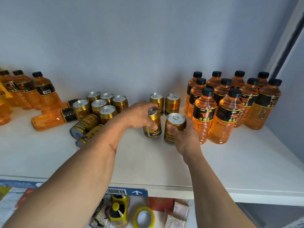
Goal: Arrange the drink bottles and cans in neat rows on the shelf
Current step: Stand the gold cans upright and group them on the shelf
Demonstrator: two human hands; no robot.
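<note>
Two toppled cans (pixel 85 129) partly arm-hidden

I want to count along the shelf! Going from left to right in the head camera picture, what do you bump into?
Standing orange bottles → fallen bottles → bunch of gold cans → left hand holding a can → right hand holding another can → neat rows of orange bottles.

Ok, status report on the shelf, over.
Left hand grips one gold can, right hand grips another. Two cans lie tipped left. Nothing blocking.
</note>
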